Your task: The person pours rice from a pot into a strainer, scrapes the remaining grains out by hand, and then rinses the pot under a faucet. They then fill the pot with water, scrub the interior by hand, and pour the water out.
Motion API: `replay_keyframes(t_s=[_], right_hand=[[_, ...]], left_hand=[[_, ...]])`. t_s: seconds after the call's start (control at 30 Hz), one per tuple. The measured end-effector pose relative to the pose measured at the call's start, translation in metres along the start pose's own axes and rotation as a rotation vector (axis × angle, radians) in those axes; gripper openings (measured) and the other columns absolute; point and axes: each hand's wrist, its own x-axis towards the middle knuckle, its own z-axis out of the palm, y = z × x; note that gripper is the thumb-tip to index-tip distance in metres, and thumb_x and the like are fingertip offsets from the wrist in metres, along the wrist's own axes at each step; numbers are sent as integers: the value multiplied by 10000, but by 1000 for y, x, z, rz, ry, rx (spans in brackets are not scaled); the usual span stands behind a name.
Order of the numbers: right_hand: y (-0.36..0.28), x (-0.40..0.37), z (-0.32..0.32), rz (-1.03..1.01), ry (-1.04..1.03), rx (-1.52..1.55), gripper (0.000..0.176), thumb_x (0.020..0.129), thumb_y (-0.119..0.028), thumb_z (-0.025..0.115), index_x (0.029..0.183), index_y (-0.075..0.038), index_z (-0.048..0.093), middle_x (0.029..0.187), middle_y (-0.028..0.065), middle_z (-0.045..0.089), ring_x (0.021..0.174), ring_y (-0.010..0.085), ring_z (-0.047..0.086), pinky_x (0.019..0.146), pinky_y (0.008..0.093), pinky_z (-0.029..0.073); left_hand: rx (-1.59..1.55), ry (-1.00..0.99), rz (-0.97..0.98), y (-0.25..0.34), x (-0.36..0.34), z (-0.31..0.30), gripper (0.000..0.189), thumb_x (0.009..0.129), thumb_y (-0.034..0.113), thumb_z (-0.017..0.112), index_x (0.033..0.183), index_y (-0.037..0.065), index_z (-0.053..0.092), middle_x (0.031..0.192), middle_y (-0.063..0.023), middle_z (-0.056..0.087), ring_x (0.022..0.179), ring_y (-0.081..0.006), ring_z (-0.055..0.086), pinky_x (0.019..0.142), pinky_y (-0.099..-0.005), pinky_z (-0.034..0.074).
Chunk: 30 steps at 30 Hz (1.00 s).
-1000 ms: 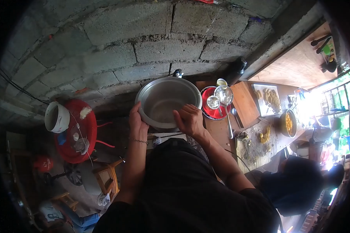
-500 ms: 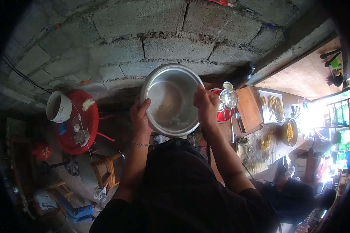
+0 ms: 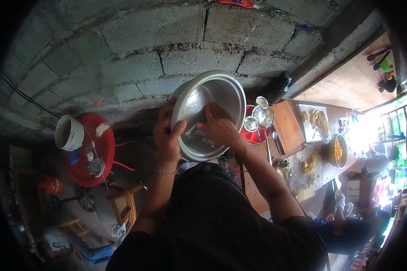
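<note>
A large round metal pot [image 3: 234,86] is tilted in front of me, with pale grainy residue on its inner bottom. My left hand [image 3: 168,135] grips the pot's left rim, thumb over the edge and fingers behind the wall. Inside the pot is my right hand [image 3: 222,128], its fingers apart near the inner bottom and holding nothing. To the pot's right, a metal strainer [image 3: 263,115] and a small cup with white contents [image 3: 250,123] rest over a red basin [image 3: 256,137].
A red round stool [image 3: 79,169] holds a white bucket [image 3: 69,133] at the left. On the right are a wooden board [image 3: 286,127], a tray of peeled pieces [image 3: 315,123] and a bowl of yellow food [image 3: 338,151]. A person [image 3: 348,232] is at lower right.
The pot has tilted and shifted slightly right. My right hand has let go of its right rim and moved inside it. My left hand still holds the left rim.
</note>
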Motion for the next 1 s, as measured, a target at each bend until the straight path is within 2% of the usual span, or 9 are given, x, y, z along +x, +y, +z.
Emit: replay_keyframes(t_s=[0.03, 0.13, 0.27, 0.4, 0.5, 0.6, 0.8, 0.9, 1.0], right_hand=[[-6, -2, 4, -15, -17, -31, 744, 1059, -491, 438, 1430, 154, 414, 1374, 418, 511, 1357, 449, 502, 1154, 481, 367], [-25, -4, -12, 235, -671, 587, 736, 1071, -526, 393, 1483, 84, 406, 1387, 365, 539, 1342, 450, 513, 1152, 487, 369], [-21, 10, -48, 264, -784, 699, 685, 1077, -562, 356, 1456, -12, 512, 1409, 256, 575, 1282, 469, 555, 1090, 482, 434], [-24, 0, -29, -98, -203, 687, 670, 1072, -564, 359, 1458, -43, 530, 1349, 258, 619, 1257, 401, 601, 1078, 517, 438], [-27, -10, -10, -303, -196, 543, 655, 1068, -549, 374, 1458, -50, 540, 1324, 245, 642, 1267, 416, 593, 1102, 496, 434], [-34, 15, -76, 60, -825, 446, 670, 1069, -542, 378, 1475, -24, 500, 1493, 249, 507, 1425, 370, 452, 1182, 484, 365], [-32, 28, -56, -402, -10, 369, 702, 1052, -578, 365, 1441, -16, 527, 1439, 262, 549, 1331, 417, 532, 1138, 507, 403], [-26, 17, -21, -577, -42, 337, 676, 1056, -562, 374, 1421, -19, 546, 1410, 259, 576, 1265, 440, 577, 1087, 520, 438], [-17, -4, -33, -287, -548, 475, 672, 1062, -563, 359, 1421, -29, 550, 1393, 259, 590, 1284, 423, 569, 1099, 496, 436]], left_hand=[[21, 1, 27, 0, 0, 2, 129, 884, 97, 732, 904, -31, 739, 1292, -143, 629, 1385, -291, 482, 1150, -436, 317], [28, 22, 19, -8, -3, -1, 127, 883, 98, 735, 904, -26, 739, 1286, -146, 630, 1367, -290, 496, 1139, -429, 328], [-51, 47, -84, -10, -4, -8, 118, 881, 93, 733, 891, -24, 738, 1269, -144, 633, 1346, -291, 514, 1125, -425, 341], [25, -35, 3, 0, 4, -1, 113, 874, 89, 729, 850, -22, 730, 1242, -148, 642, 1358, -303, 510, 1124, -435, 342], [80, -118, 98, 6, 10, 4, 121, 873, 94, 728, 821, -15, 721, 1219, -151, 651, 1381, -316, 495, 1130, -443, 338], [89, -123, 125, 11, 10, 1, 125, 879, 99, 723, 815, -8, 718, 1198, -147, 657, 1394, -324, 487, 1136, -443, 333], [35, -132, 58, 13, 6, 4, 116, 872, 93, 730, 810, -3, 715, 1213, -143, 658, 1387, -316, 498, 1137, -441, 334], [16, -88, 5, 12, 6, -1, 110, 860, 90, 739, 808, -3, 712, 1224, -144, 656, 1384, -313, 502, 1136, -438, 334], [73, -70, 52, 17, 8, -13, 100, 851, 86, 745, 810, 0, 717, 1212, -143, 658, 1383, -312, 502, 1134, -439, 336]])
